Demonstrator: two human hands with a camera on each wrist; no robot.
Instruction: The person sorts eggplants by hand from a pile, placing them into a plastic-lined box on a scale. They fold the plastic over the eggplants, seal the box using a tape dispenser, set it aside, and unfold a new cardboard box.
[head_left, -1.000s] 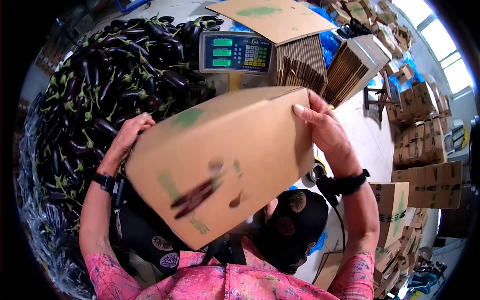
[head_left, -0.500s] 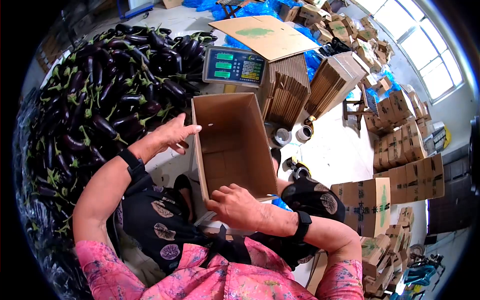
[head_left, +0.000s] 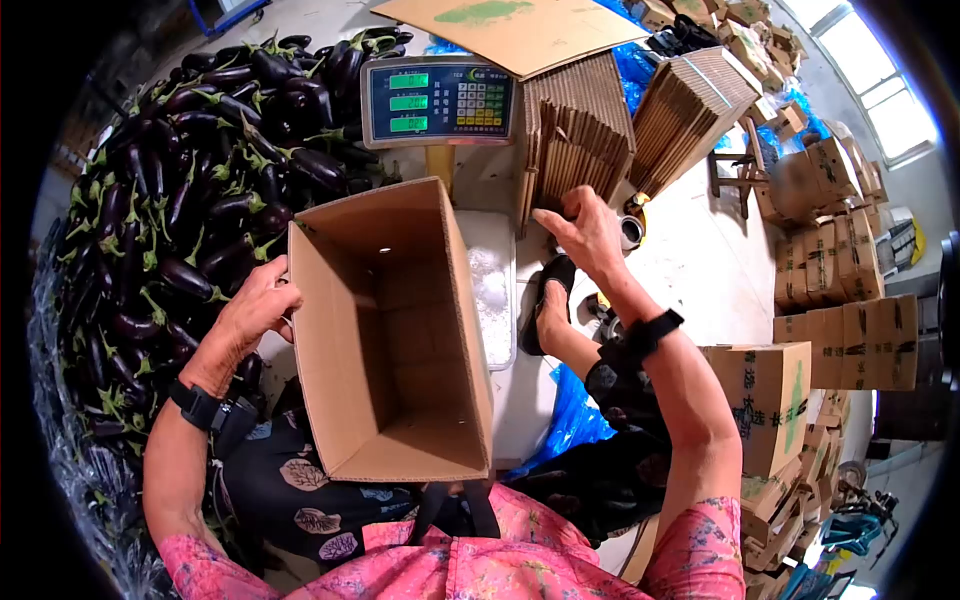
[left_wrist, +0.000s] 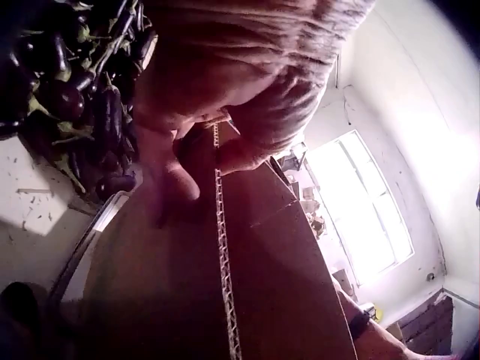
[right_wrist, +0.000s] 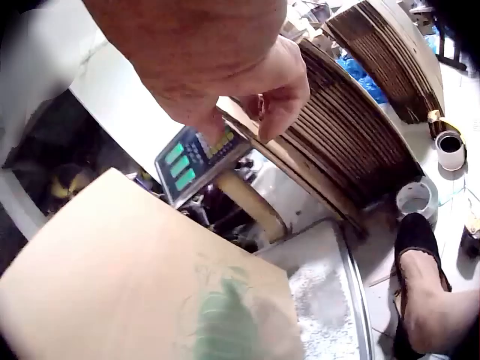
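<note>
An open-topped cardboard box (head_left: 385,400), its inside bare, stands tilted before the person's lap. My left hand (head_left: 258,312) grips its left upper edge; in the left wrist view the fingers (left_wrist: 176,184) lie on both sides of the corrugated rim. My right hand (head_left: 592,238) is off the box, with thumb and forefinger apart and the other fingers bent. It overlaps the near edge of a stack of flattened cartons (head_left: 580,125). In the right wrist view a green print (right_wrist: 225,322) shows on the box's outside.
Eggplants (head_left: 200,180) heap up on the left. A scale's display (head_left: 440,100) stands behind the box, its metal platform (head_left: 490,285) beside it. A second carton stack (head_left: 690,115), tape rolls (right_wrist: 416,199) and blue plastic (head_left: 570,420) lie right. Packed cartons (head_left: 760,405) line the right side.
The box has been turned from its printed side to its open top facing me and shifted left. My left hand has taken its left rim; my right hand has let go and moved to the carton stack.
</note>
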